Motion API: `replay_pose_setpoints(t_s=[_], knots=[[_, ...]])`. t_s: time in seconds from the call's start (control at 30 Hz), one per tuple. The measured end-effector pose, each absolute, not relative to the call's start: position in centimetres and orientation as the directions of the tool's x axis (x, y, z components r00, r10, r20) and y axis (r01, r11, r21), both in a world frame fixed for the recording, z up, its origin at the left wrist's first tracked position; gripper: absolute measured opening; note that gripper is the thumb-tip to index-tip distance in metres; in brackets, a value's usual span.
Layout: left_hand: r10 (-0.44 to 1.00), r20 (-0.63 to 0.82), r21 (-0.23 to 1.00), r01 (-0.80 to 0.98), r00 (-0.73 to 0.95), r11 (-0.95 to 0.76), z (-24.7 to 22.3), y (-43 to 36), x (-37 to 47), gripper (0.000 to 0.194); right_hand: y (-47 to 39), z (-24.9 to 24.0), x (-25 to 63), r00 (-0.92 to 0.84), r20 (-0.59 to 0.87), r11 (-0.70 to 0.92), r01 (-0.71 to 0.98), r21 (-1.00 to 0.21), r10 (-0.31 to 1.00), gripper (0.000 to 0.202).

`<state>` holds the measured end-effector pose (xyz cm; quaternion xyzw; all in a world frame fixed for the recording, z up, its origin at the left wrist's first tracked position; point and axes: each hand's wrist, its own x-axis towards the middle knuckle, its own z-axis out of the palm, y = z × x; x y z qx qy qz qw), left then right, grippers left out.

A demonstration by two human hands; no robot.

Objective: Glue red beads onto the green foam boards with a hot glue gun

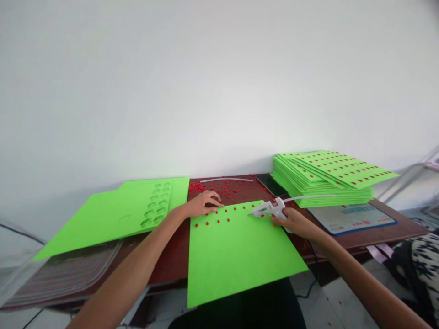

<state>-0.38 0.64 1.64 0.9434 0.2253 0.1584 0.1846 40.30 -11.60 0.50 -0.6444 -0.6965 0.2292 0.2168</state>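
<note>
A bright green foam sheet lies in front of me, its near edge hanging over the table edge above my lap. Small red pieces sit in rows along its far part. My right hand is wrapped round a white glue gun, whose nozzle points left, close over the sheet. A pale glue stick sticks out of the gun's back. My left hand rests at the sheet's far left edge, fingers stretched out and somewhat bent; I see nothing held in it.
Loose red pieces and another glue stick lie by the wall. At the right, a tall stack of green sheets stands near a dark phone and a blue-edged mat. More green sheets lie left. A black cable hangs below.
</note>
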Motion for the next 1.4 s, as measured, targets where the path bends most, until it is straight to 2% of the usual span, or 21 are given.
replay_pose_setpoints(t_s=[0.37,0.73,1.0,1.4], knots=[[0.481,0.193,0.393,0.382,0.855,-0.837,1.6,0.9,-0.2,0.031,-11.9,1.9,40.1,-0.023,-0.013,0.011,0.811,-0.584,1.000,0.049],[0.486,0.175,0.400,0.389,0.856,-0.830,1.9,0.7,0.0,0.031,-11.9,1.9,40.1,-0.084,-0.068,0.026,0.801,-0.598,0.994,0.046],[0.482,0.195,0.409,0.376,0.854,-0.831,1.8,0.6,0.0,0.030,-12.1,2.3,39.7,-0.038,-0.034,0.012,0.822,-0.570,0.999,0.051],[0.484,0.201,0.401,0.379,0.852,-0.834,1.6,0.8,0.0,0.030,-11.6,1.4,40.2,-0.105,-0.030,0.071,0.826,-0.560,0.994,0.049]])
